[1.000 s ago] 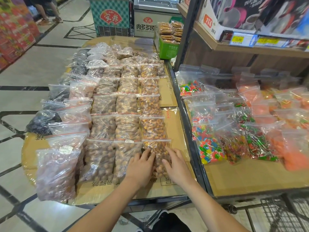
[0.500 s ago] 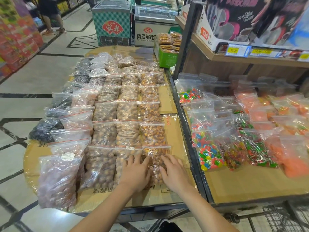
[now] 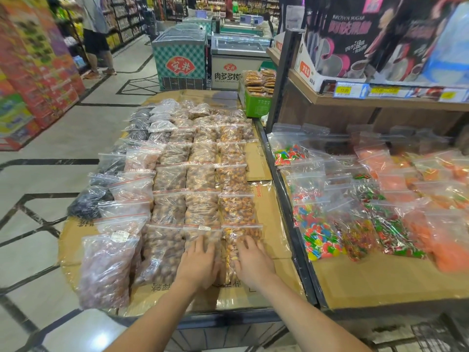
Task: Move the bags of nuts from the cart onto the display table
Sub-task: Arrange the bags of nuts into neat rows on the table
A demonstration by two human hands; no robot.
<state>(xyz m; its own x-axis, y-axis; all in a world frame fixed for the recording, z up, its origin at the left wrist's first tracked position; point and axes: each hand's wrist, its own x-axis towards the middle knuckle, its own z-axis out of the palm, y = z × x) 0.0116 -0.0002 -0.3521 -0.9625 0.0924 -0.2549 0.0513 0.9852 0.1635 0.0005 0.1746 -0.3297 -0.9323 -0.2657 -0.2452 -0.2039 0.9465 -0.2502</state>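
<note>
Both hands slid nearer: left hand (image 3: 196, 261) & right hand (image 3: 253, 260) press flat-fingered on front nut bags (image 3: 242, 237); placement nearly done.

To my right, a low shelf (image 3: 380, 288) lined with cardboard carries clear zip bags of multicoloured candy (image 3: 319, 240), red-and-green candy (image 3: 390, 229) and orange sweets (image 3: 446, 250). Above it, a wooden shelf (image 3: 380, 102) with yellow price tags (image 3: 344, 90) holds dark brown-sugar drink boxes (image 3: 355, 34). A green crate (image 3: 255, 104) of packaged biscuits sits beside the shelf's black upright. Further back I see two chest freezers (image 3: 181, 62), one teal-checked, one white. On the left, a wall of red stacked cartons (image 3: 38, 80). A person (image 3: 96, 39) stands in the far aisle on the grey tiled floor (image 3: 45, 174).
</note>
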